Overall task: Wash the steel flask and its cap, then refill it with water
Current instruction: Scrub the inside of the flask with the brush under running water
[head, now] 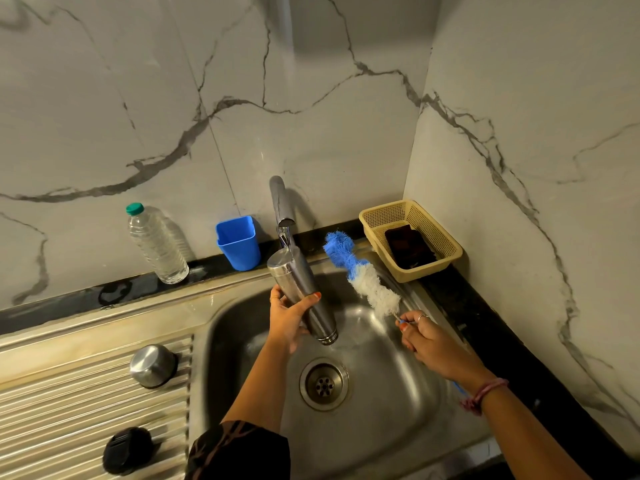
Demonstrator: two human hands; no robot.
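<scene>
Our left hand (287, 320) grips steel flask (302, 295) (tilted, under tap (281, 206)); right hand (429, 341) pinches bottle brush (360, 271) handle over sink (408, 393).

There was one steel flask (300, 292), one bottle brush (360, 271), one plastic bottle (156, 245), one blue cup (239, 242), one basket (433, 237), two caps: steel (153, 365), black (127, 450).

plastic bottle (157, 244), blue cup (239, 243) — beige basket (420, 268)

Head view looks steeply down, close above sink (398, 393)
</scene>
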